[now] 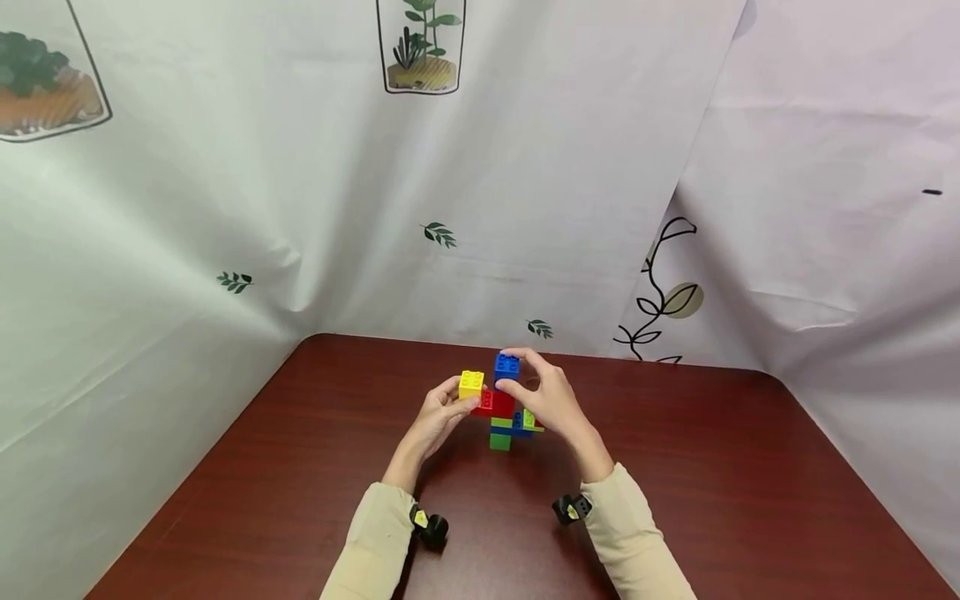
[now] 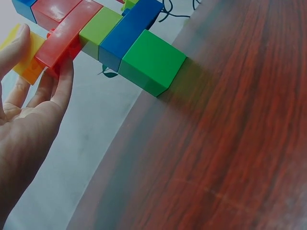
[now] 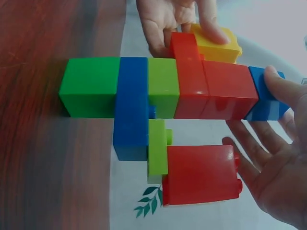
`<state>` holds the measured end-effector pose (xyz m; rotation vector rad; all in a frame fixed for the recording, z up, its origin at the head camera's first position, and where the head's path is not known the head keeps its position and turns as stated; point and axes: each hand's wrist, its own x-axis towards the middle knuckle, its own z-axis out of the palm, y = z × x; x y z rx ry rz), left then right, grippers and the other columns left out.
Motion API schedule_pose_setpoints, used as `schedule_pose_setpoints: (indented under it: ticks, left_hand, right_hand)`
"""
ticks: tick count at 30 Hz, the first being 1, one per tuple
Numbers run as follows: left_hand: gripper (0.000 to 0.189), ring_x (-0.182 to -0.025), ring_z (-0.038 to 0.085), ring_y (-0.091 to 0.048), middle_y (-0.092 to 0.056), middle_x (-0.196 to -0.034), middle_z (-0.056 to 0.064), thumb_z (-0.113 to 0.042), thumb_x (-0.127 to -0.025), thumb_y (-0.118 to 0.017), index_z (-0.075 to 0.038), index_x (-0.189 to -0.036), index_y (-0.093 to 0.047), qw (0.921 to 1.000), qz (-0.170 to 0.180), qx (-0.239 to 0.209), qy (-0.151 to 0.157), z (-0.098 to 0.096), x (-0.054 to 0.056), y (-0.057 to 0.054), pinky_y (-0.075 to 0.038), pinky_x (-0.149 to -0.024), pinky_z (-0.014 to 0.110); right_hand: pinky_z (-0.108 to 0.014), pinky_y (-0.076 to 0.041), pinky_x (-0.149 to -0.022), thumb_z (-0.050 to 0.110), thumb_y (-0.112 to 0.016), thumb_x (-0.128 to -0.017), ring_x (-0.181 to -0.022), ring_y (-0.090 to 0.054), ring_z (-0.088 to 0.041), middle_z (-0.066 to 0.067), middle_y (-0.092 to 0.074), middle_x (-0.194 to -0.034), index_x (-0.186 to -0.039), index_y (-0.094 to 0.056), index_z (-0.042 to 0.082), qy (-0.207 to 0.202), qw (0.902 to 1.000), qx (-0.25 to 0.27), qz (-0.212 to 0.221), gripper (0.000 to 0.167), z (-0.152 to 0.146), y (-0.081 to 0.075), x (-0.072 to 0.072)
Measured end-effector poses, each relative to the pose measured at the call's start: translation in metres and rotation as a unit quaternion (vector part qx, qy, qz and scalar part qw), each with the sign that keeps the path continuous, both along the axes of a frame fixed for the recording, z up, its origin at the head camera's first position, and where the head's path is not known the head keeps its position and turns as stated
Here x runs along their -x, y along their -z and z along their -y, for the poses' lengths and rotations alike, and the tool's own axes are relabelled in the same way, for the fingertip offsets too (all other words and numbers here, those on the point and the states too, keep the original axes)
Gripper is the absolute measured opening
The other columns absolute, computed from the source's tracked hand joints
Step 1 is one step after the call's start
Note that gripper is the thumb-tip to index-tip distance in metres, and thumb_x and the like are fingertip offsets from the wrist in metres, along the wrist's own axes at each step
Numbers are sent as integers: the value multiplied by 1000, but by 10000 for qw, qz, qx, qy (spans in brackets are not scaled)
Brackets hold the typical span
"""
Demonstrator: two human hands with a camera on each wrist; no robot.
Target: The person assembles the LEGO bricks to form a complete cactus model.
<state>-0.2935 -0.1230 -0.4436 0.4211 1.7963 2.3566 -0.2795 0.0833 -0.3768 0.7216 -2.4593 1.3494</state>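
Observation:
A tower of toy building bricks stands on the table, with a green brick (image 3: 91,88) at its foot. Above that come a long blue brick (image 3: 132,110), a lime brick (image 3: 163,88), a long red brick (image 3: 192,91) and another red brick (image 3: 230,91). My left hand (image 1: 435,421) pinches a yellow brick (image 1: 471,385) seated on the long red brick's left end, fingertips under that end. My right hand (image 1: 555,400) holds the top blue brick (image 1: 507,367) between thumb and fingers. A flat lime brick (image 3: 157,148) and a red brick (image 3: 201,175) sit on the lower right arm.
The dark reddish-brown table (image 1: 675,483) has its far edge against a pale printed curtain (image 1: 375,208). Black wrist cameras (image 1: 432,530) are strapped at both sleeves (image 1: 637,533).

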Motion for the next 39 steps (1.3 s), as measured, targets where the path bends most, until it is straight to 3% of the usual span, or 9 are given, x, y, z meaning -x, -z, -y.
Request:
schedule_pose_setpoints:
  ticks: [11,19,26,34,39]
  left_hand:
    - [48,-107,10,-61,-61,-116,-1,-6,-95,-59,3,-139,-40,9998,-125,165,39,0,-3,-1,-51,-98,22]
    - [49,-106,10,-62,-62,-115,-2,-8,-95,-61,1,-139,-42,9994,-90,327,-38,0,-6,0,-50,-99,24]
    - [49,-105,10,-63,-61,-122,6,-10,-94,-62,1,-137,-43,9985,-293,455,-15,4,-6,-2,-50,-99,24]
    - [48,-104,10,-63,-61,-123,9,-12,-95,-62,1,-137,-43,9973,-403,615,46,4,-5,-2,-47,-106,34]
    - [48,-103,11,-63,-60,-126,15,-14,-95,-63,1,-136,-45,9952,-486,846,-48,5,-4,-3,-50,-102,29]
  right_hand:
    - [-46,-58,-84,25,-70,-90,-104,-67,-35,-16,-67,-120,-133,-53,19,165,9998,115,-1,46,2,3,-5]
    - [-45,-58,-84,27,-69,-91,-105,-68,-32,-15,-66,-121,-135,-49,21,-5,10000,-30,94,49,-1,7,-5]
    - [-49,-57,-87,28,-68,-91,-104,-67,-31,-14,-66,-119,-137,-44,24,-47,9998,-189,62,52,0,7,-4]
    - [-51,-56,-88,24,-70,-89,-107,-68,-32,-15,-65,-124,-141,-40,25,5,9991,-413,91,60,0,9,-5]
    - [-50,-57,-86,22,-71,-88,-105,-68,-33,-16,-66,-123,-140,-40,24,20,9987,-500,-64,60,1,9,-4]
